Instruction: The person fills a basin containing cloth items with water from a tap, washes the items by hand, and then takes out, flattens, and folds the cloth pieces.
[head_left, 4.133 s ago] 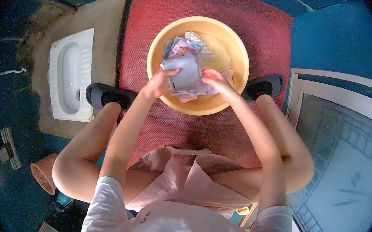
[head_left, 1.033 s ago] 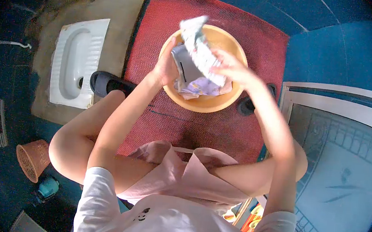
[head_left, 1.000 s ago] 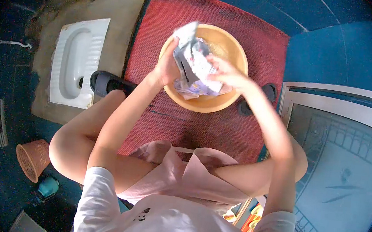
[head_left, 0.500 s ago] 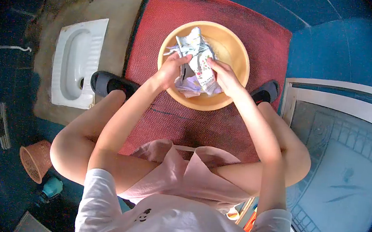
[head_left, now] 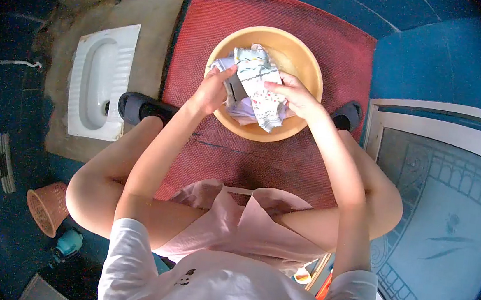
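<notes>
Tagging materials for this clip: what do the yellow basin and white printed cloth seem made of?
Yellow basin: probably plastic, smooth with a soft sheen, judging by its even colour and rounded rim. White printed cloth: likely thin, matt fabric, from its soft folds; fibre unclear.

We are in a bathroom, and the white squat toilet [head_left: 100, 79], set into a stained grey-brown slab [head_left: 156, 30] at the left, shows it most plainly. Around it we see blue walls [head_left: 454, 67] with pale joint lines, as of large tiles. A red textured mat [head_left: 345, 49] covers the floor beside the slab; on it sits a yellow tub [head_left: 309, 78] with printed cloths [head_left: 259, 83] in it. We also notice dark slippers [head_left: 132, 107] on bare feet, an orange openwork basket [head_left: 56, 202] and, at the right, a white-framed panel of patterned, frosted-looking glass [head_left: 442, 215]. Whether it belongs to a home, we cannot tell.
</notes>
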Demonstrator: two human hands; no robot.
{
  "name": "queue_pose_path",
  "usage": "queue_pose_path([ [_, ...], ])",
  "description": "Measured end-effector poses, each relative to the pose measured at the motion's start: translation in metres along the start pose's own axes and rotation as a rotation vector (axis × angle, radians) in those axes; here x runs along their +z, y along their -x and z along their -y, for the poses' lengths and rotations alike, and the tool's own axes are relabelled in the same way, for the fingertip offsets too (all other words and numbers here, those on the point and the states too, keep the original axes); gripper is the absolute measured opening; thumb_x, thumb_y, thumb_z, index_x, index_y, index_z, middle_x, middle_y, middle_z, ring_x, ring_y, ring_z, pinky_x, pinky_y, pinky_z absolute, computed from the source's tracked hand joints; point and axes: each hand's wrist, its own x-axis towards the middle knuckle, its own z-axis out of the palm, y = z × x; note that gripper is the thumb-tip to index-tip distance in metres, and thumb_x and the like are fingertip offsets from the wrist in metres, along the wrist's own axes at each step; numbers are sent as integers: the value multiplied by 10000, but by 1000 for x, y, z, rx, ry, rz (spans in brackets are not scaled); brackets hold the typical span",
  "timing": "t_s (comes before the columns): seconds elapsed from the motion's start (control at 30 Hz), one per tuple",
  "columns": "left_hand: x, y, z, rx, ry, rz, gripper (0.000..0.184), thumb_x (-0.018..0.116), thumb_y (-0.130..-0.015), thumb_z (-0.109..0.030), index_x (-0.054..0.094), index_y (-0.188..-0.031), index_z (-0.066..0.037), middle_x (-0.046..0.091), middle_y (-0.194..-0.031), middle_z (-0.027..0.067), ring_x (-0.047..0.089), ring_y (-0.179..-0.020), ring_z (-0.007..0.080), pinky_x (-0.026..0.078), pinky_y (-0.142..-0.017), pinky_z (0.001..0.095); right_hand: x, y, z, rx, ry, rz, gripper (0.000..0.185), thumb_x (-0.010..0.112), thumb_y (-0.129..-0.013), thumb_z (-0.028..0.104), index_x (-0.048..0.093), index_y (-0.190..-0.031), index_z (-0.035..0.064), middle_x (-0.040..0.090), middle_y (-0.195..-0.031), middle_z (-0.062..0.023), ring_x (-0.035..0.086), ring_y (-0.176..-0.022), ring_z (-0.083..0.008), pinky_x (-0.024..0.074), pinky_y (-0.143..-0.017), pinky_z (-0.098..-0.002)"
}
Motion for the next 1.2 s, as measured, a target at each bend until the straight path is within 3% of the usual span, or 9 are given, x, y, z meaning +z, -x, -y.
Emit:
queue_pose_path([
  [0.3, 22, 16, -6, -80, 194, 184, 863, 158, -730, -694, 135, -1296, -43, 248, -1320, 106, 258, -1204, 267, 184, -997, 408, 52, 5, 36, -246, -238, 29, 316, 526, -771, 38, 466, -1081, 18, 565, -959, -48, 538, -875, -127, 427, -784, -272],
  [0.4, 21, 20, -13, -128, 244, 224, 905, 132, -702, -724, 144, -1292, -37, 253, -1316, 112, 266, -1202, 258, 192, -997, 403, 34, -17, 18, -230, 183, -130, 321, 526, -750, -1, 470, -1067, -4, 569, -942, -70, 542, -865, -137, 435, -768, -264],
  [0.47, 5, 14, -3, -168, 368, 324, 757, 246, -766, -635, 192, -1290, -92, 288, -1303, 99, 307, -1179, 274, 227, -974, 436, 20, -28, 0, -295, 310, -344, 304, 537, -734, -9, 488, -1033, -16, 577, -906, -87, 551, -831, -137, 446, -726, -246],
  [0.53, 8, 12, 0, -161, -10, 196, 573, 367, -837, -438, 248, -1260, -71, 359, -1256, 86, 357, -1145, 253, 265, -959, 414, 13, -29, -10, -328, 349, -391, 275, 549, -727, 0, 505, -998, -21, 583, -882, -96, 561, -782, -137, 455, -676, -236],
  [0.57, 9, 13, 3, -86, 29, 119, 441, 484, -825, -183, 318, -1211, -51, 452, -1164, 72, 435, -1072, 223, 334, -918, 382, 10, -29, -15, -364, 392, -432, 267, 556, -723, 2, 508, -984, -21, 583, -851, -84, 562, -759, -132, 455, -663, -233],
  [0.7, 3, 9, 5, -23, -5, -27, 380, 555, -765, -53, 424, -1121, -44, 532, -1047, 75, 512, -964, 202, 412, -845, 352, 11, -19, -15, -413, 626, -595, 291, 580, -708, -2, 497, -987, -12, 565, -794, -49, 558, -698, -118, 455, -632, -222],
  [0.93, 0, 12, -3, -172, 179, 85, 420, 510, -807, -186, 378, -1174, -32, 494, -1120, 101, 485, -1016, 218, 363, -900, 367, 5, -17, -26, -511, 284, -328, 423, 623, -679, -6, 452, -1064, 18, 537, -885, -57, 549, -747, -117, 458, -645, -233],
  [1.13, 5, 12, 10, -263, 237, 161, 475, 495, -811, -211, 320, -1216, -35, 434, -1190, 100, 429, -1083, 224, 320, -933, 374, 5, -6, -17, -694, 873, -330, 460, 684, -641, 84, 486, -1052, 26, 522, -829, -60, 511, -696, -107, 431, -605, -222],
  [1.2, 10, 14, 17, -239, 238, 158, 477, 504, -805, -195, 320, -1216, -41, 434, -1189, 97, 428, -1084, 223, 322, -930, 376, 2, -6, -19, -552, 758, -380, 476, 690, -634, 104, 489, -1062, 47, 512, -825, -57, 499, -683, -110, 422, -591, -221],
])
